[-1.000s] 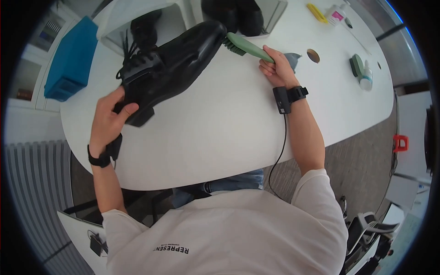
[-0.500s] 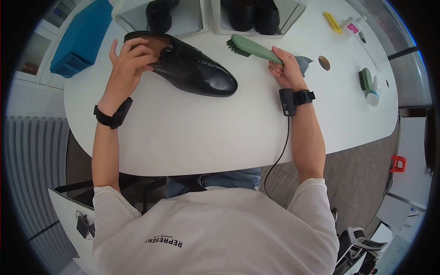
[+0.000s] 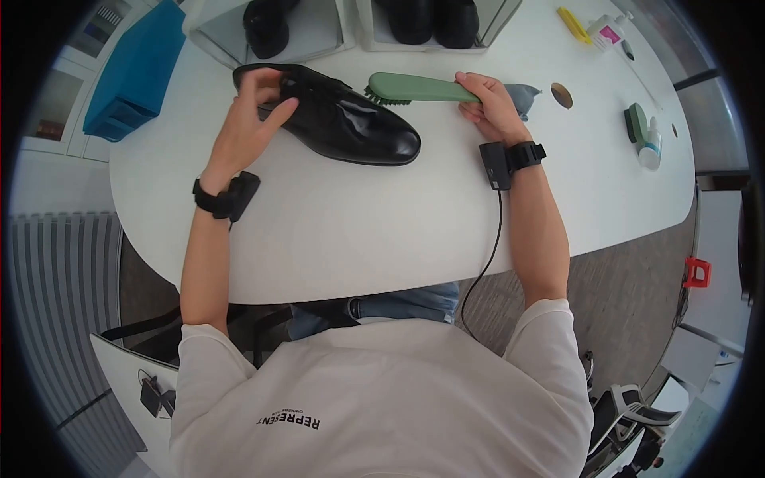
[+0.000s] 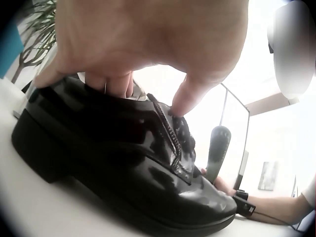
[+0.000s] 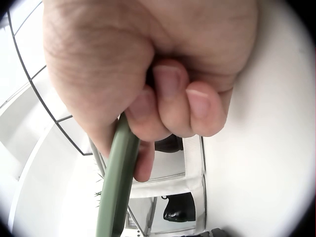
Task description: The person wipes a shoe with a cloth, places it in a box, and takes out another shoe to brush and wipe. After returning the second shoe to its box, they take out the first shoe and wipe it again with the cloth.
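Observation:
A glossy black leather dress shoe [image 3: 351, 123] stands sole down on the white table, its toe pointing right. My left hand [image 3: 243, 131] holds it at the collar: in the left wrist view several fingertips [image 4: 111, 85] dip into the opening, and the thumb [image 4: 186, 96] lies by the lacing. In my right hand [image 3: 496, 107] is the handle of a green shoe brush [image 3: 422, 87], its dark bristles facing down just beside the shoe's upper. The right wrist view shows curled fingers round the green handle [image 5: 118, 173].
Two white shoe boxes [image 3: 319, 54] with black shoes [image 3: 456, 22] in them stand behind. A blue box [image 3: 135, 72] is at left. Right of my right hand lie a grey cloth [image 3: 522, 97], a second green brush [image 3: 635, 123], bottles [image 3: 650, 151] and a yellow item [image 3: 574, 25].
The shoe, lifted and tilted a second ago, came down onto the table. My left hand shifted from its heel to the collar. The brush moved left, closer to the shoe.

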Demonstrator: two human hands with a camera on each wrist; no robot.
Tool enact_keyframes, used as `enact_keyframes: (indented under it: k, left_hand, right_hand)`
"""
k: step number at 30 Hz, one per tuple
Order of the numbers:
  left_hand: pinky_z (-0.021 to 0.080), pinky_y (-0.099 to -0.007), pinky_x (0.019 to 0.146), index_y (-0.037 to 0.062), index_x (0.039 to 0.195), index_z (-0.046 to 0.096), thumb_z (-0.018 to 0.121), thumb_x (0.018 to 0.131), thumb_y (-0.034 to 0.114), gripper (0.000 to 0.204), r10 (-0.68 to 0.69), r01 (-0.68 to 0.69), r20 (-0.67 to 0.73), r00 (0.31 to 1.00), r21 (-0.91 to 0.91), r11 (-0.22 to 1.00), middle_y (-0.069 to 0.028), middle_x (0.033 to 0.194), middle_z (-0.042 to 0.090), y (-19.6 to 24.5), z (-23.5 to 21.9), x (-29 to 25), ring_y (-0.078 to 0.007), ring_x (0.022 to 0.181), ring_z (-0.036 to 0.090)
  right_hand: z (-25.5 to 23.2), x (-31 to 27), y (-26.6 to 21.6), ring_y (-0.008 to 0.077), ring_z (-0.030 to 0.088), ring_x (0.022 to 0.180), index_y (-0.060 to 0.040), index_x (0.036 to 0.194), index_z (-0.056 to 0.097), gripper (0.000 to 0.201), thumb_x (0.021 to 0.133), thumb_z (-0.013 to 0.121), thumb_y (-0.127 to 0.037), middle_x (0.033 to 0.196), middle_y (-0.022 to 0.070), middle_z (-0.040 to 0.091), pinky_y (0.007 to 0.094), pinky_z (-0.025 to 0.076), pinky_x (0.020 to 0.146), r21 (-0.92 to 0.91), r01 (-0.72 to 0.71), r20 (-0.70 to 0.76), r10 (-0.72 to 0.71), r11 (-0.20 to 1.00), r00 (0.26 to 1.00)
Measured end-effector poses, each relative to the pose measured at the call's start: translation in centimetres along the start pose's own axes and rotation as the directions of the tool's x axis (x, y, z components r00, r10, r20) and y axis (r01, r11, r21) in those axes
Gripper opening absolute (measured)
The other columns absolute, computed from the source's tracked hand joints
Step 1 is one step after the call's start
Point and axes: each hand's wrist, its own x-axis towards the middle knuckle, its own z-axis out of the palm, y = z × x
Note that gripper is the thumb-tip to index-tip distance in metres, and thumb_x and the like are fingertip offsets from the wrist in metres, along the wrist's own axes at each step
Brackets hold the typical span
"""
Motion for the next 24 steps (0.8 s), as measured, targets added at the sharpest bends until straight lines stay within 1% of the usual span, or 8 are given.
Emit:
enact_keyframes:
  k: [8, 10, 12, 14, 18, 22, 23, 24]
  left_hand:
    - [0.037, -0.0277, 0.087, 0.0011, 0.091, 0.065, 0.059, 0.09, 0.047, 0.046, -0.152, 0.154, -0.032, 0.988, 0.089, 0.984, 0.0004, 0.083, 0.062, -0.4, 2.3, 1.1, -0.0104, 0.08, 0.05]
    - [0.005, -0.0572, 0.11, 0.0067, 0.099, 0.069, 0.059, 0.084, 0.06, 0.056, -0.18, 0.18, 0.005, 0.984, 0.03, 0.983, -0.0052, 0.091, 0.07, -0.6, 1.8, 0.7, -0.0255, 0.102, 0.06]
    - [0.01, -0.051, 0.111, 0.0073, 0.097, 0.07, 0.06, 0.083, 0.061, 0.056, -0.139, 0.14, -0.026, 0.99, 0.035, 0.99, -0.0057, 0.09, 0.07, -0.3, 1.8, 0.0, -0.0254, 0.101, 0.06]
    - [0.041, -0.0265, 0.076, -0.0002, 0.085, 0.063, 0.067, 0.085, 0.045, 0.045, -0.055, 0.056, -0.025, 0.998, 0.054, 0.997, 0.0, 0.074, 0.057, 0.6, 1.9, -1.1, -0.0102, 0.074, 0.049]
    - [0.041, -0.0348, 0.09, -0.0006, 0.086, 0.065, 0.059, 0.082, 0.06, 0.061, -0.206, 0.206, -0.002, 0.979, 0.022, 0.978, -0.0104, 0.081, 0.066, 0.6, 2.1, -2.5, -0.0245, 0.088, 0.061]
    - [0.045, -0.0348, 0.081, -0.0046, 0.094, 0.06, 0.054, 0.089, 0.05, 0.056, 0.065, -0.076, -0.081, 0.995, -0.131, 0.988, -0.0132, 0.086, 0.066, -1.1, 1.7, -4.1, -0.025, 0.083, 0.061]
    - [0.043, -0.0326, 0.09, -0.0054, 0.112, 0.057, 0.054, 0.091, 0.044, 0.054, -0.135, 0.151, 0.117, 0.984, -0.137, 0.979, -0.0167, 0.105, 0.065, -1.1, 0.2, -4.5, -0.0249, 0.1, 0.059]
    - [0.043, -0.0326, 0.09, -0.0054, 0.112, 0.057, 0.054, 0.091, 0.044, 0.054, -0.104, 0.114, 0.089, 0.991, -0.122, 0.986, -0.0167, 0.105, 0.065, -1.8, 0.7, -5.3, -0.0249, 0.1, 0.059]
  right_hand:
    - [-0.8, 1.2, 0.7, 0.006, 0.027, 0.046, -0.0107, 0.067, 0.05, 0.032, 0.095, 0.06, -0.022, 0.054, -0.0074, 0.033, 0.0231, 0.026, 0.047, 0.279, 0.073, -0.038, -0.065, 0.957, 0.997]
    - [-0.1, 1.0, 0.8, 0.0066, 0.028, 0.047, -0.0102, 0.068, 0.052, 0.03, 0.094, 0.061, -0.022, 0.054, -0.0067, 0.034, 0.0233, 0.028, 0.047, 0.182, 0.099, -0.12, -0.078, 0.978, 0.99]
    - [0.6, 0.7, 1.1, 0.0069, 0.032, 0.048, -0.0083, 0.07, 0.056, 0.028, 0.092, 0.063, -0.024, 0.056, -0.0059, 0.037, 0.0238, 0.029, 0.048, 0.114, 0.142, -0.124, -0.128, 0.983, 0.984]
    - [1.5, 0.2, 1.3, 0.0069, 0.035, 0.05, -0.0058, 0.071, 0.06, 0.029, 0.09, 0.066, -0.028, 0.058, -0.0055, 0.04, 0.0244, 0.031, 0.049, -0.171, 0.125, -0.177, -0.155, 0.977, 0.972]
    - [3.9, -3.0, 2.1, 0.0071, 0.038, 0.051, -0.0049, 0.071, 0.062, 0.031, 0.087, 0.068, -0.03, 0.059, -0.0046, 0.042, 0.0248, 0.033, 0.049, -0.246, 0.134, -0.231, -0.193, 0.96, 0.954]
    - [4.1, -6.4, 4.1, 0.0085, 0.044, 0.055, -0.0021, 0.075, 0.061, 0.031, 0.087, 0.068, -0.03, 0.062, -0.0022, 0.046, 0.0258, 0.037, 0.051, -0.186, 0.164, -0.246, -0.207, 0.969, 0.947]
    - [4.0, -8.2, 4.9, 0.0084, 0.044, 0.055, -0.0022, 0.076, 0.062, 0.031, 0.088, 0.067, -0.03, 0.061, -0.002, 0.047, 0.0264, 0.038, 0.051, -0.25, 0.141, -0.265, -0.207, 0.958, 0.942]
    - [4.3, -8.8, 4.1, 0.0083, 0.044, 0.055, -0.0022, 0.077, 0.062, 0.03, 0.088, 0.067, -0.03, 0.061, -0.0018, 0.047, 0.0269, 0.038, 0.051, -0.318, 0.167, -0.27, -0.258, 0.933, 0.928]
